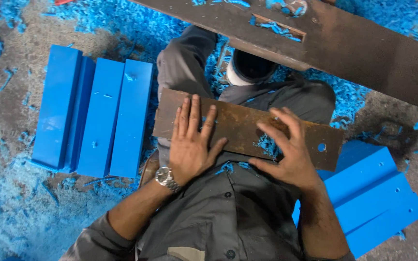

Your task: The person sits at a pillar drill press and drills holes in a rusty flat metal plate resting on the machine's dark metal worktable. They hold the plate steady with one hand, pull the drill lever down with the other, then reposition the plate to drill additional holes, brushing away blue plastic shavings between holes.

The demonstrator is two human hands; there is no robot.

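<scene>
Centrally, a rusty plate point(247, 130) lies across the lap of a seated person, seen from above. Its long axis runs from the middle left of the frame to the right of centre, dipping slightly toward the right; the end with a round hole point(321, 147) points right, the plain end points left toward the blue blocks point(93, 113). The left hand point(192, 142) rests flat on the left half of the plate, fingers spread and extended, pinching nothing; a wristwatch point(164, 177) sits below it. The right hand point(289, 152) is on the right half with fingers bent and splayed, fingertips near a small heap of blue shavings point(267, 145) lying on the plate; whether the thumb touches the lower edge cannot be told. As a judgement, the step in hand is steadying and clearing the plate on the lap, the left palm holding while the right works at the shavings. The next move would seem to call for continued downward pressure from the left hand, so that the plate does not slide along its slope, and a light sweep by the right fingers. Four blue blocks stand side by side at the upper left, well apart from the hands; a stepped blue slab point(368, 193) lies at the lower right, partly under the plate's holed end; a long dark beam point(344, 38) crosses the top of the frame.
</scene>
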